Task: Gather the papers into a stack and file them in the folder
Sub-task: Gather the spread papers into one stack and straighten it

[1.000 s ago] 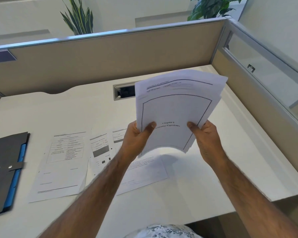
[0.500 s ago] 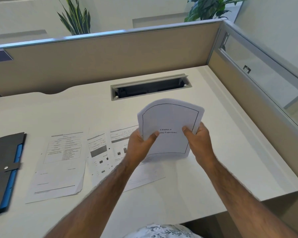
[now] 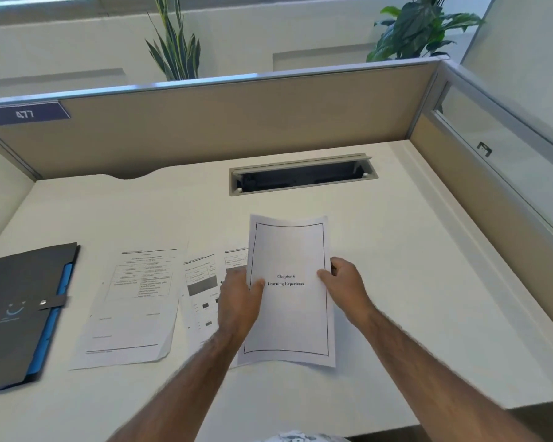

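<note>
a: fingers? both hands grip the stack of papers (image 3: 289, 301), left hand (image 3: 239, 303) on its left edge, right hand (image 3: 345, 287) on its right.
b: and the rest?
a: loose sheets (image 3: 134, 307) lie on the desk (image 3: 412, 282); the folder (image 3: 16, 311) sits closed at far left.

A white desk (image 3: 412, 282) fills a cubicle; beige partition panels (image 3: 237, 122) with grey metal trim close its back and right side; an open cable tray (image 3: 302, 175) is sunk near the back; two leafy plants (image 3: 419, 27) rise behind; daylight is soft.
</note>
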`<state>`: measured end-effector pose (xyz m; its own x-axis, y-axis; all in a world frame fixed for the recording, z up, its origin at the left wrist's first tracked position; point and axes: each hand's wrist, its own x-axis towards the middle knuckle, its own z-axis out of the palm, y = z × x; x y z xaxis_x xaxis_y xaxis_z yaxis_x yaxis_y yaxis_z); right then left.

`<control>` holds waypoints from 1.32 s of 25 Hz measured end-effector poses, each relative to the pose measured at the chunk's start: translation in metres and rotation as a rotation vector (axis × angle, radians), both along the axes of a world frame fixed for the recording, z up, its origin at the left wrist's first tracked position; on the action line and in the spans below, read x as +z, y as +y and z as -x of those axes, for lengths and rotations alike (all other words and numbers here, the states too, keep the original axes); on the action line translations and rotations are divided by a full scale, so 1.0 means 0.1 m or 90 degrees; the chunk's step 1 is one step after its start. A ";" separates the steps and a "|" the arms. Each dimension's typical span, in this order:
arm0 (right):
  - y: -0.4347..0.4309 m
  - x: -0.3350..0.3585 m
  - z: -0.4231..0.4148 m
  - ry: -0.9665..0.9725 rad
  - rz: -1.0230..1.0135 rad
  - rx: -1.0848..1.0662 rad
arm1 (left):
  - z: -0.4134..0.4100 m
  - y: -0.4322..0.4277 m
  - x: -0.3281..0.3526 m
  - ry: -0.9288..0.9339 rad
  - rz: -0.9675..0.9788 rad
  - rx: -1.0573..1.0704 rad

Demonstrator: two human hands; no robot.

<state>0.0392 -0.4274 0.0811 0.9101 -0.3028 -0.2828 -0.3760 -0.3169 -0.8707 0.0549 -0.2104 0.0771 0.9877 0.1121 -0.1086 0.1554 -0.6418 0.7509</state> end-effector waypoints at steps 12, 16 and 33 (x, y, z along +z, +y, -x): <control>0.51 -0.59 -0.20 0.098 0.515 0.383 | 0.05 0.29 -0.39 0.157 -0.240 0.044; 0.49 -0.60 -0.18 0.048 0.505 0.384 | 0.03 0.30 -0.36 0.156 -0.209 0.042; 0.70 -0.20 -0.34 -0.002 -0.011 0.138 | 0.13 0.91 0.13 -0.005 0.323 0.186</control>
<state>0.0736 -0.3570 0.0608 0.9545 -0.0949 -0.2826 -0.2973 -0.3751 -0.8780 0.0421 -0.1198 0.0897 0.9245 0.3164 -0.2125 0.2651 -0.1333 0.9550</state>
